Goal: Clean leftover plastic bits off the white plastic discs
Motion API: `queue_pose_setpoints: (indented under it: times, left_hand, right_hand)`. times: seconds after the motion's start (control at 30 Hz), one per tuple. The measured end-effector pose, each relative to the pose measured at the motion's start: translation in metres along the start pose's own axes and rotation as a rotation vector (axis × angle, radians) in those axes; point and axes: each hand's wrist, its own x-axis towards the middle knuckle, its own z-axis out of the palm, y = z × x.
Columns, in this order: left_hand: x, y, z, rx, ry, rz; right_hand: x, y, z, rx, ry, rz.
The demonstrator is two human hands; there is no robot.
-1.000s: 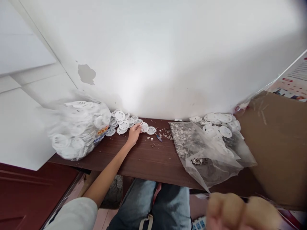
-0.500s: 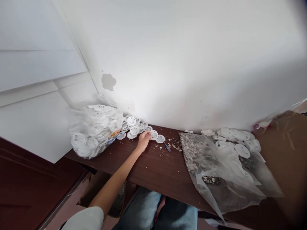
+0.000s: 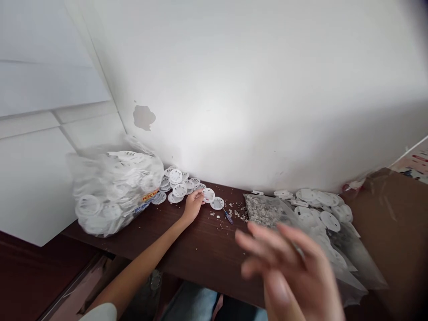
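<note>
Newly in view, near right: the right hand [image 3: 290, 267], fingers loosely spread, too blurred to tell if empty. Far centre, the left hand [image 3: 194, 206] pinches a white disc [image 3: 209, 195], likely light, stiff, best held by its rim.

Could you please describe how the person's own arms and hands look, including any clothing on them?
The left arm has a short, whitish sleeve; its forearm is bare. The left grip is an ungloved hand, with no watch visible. The right grip is also an ungloved hand, but blurred, so small details cannot be told; no right sleeve shows.
</note>
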Motion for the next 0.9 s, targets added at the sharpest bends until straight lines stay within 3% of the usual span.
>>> queue_pose_setpoints:
  times: [0.07, 0.17, 0.23, 0.3, 0.47, 0.63, 0.9]
  left_hand:
    - [0.012, 0.005, 0.004, 0.016, 0.015, 0.016]
    - [0.027, 0.014, 0.013, 0.042, 0.012, 0.1]
    - [0.03, 0.016, 0.018, 0.028, 0.002, 0.135]
    - [0.028, 0.013, 0.019, 0.019, -0.028, 0.135]
    - [0.017, -0.001, 0.016, -0.029, -0.045, 0.036]
    - [0.008, 0.007, 0.021, -0.168, -0.062, -0.117]
    - [-0.005, 0.022, 0.028, -0.17, -0.15, -0.213]
  right_hand:
    - [0.045, 0.046, 0.007, -0.169, 0.098, 0.045]
    - [0.097, 0.125, 0.019, -0.617, -0.146, 0.098]
    - [0.111, 0.165, 0.031, -0.845, -0.283, 0.115]
    - [0.109, 0.19, 0.045, -0.964, -0.354, 0.108]
    - [0.092, 0.21, 0.062, -1.039, -0.361, 0.058]
    - [0.095, 0.217, 0.044, -0.909, -0.23, 0.089]
    - [0.091, 0.214, 0.04, -0.741, -0.229, 0.107]
